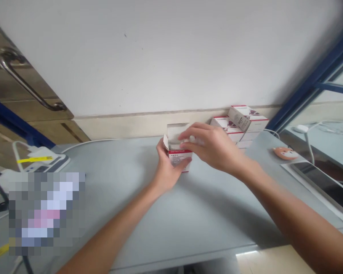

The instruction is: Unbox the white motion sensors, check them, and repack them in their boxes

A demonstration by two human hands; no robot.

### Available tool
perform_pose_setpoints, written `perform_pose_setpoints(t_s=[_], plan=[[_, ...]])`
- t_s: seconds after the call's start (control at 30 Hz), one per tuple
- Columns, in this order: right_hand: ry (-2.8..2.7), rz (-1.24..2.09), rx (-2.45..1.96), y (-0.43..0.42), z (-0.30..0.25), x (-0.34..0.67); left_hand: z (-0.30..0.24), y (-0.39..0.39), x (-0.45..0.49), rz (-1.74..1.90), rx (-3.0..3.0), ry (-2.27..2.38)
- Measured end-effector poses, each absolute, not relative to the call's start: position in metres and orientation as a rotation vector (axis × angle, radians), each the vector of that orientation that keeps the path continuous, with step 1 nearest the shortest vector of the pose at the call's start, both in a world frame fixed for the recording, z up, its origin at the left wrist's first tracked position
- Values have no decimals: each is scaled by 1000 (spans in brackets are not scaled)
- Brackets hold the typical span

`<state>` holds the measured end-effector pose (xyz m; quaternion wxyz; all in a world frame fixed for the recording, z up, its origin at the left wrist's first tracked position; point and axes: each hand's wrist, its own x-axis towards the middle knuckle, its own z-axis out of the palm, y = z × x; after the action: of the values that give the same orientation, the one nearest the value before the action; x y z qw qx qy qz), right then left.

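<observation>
While the left hand (167,168) clamps a box (177,154) mid-frame, the right hand (213,141) pinches a whitish item (198,140) at its open top, an apparent transfer needing steady guidance next

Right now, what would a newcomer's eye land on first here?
Probably the open box at the middle of the table, gripped by the left hand, with the right hand at its open top. Next might come the stack of similar boxes toward the right, then the curved metal handle at upper left.
</observation>
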<state>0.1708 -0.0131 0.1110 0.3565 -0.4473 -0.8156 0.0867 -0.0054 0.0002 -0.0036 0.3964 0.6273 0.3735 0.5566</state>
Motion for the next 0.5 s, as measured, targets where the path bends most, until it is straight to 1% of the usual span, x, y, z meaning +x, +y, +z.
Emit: perform_pose_setpoints(t_s=[0.1, 0.17, 0.5], plan=[[-2188, 122, -1251, -6, 108, 164, -5, 2, -7, 1406, 1567, 958], [-2213, 118, -1258, -3, 105, 166, -6, 4, -8, 1403, 1572, 956], [-2156, 403, -1410, 1, 116, 169, -10, 3, -11, 1353, 1546, 944]])
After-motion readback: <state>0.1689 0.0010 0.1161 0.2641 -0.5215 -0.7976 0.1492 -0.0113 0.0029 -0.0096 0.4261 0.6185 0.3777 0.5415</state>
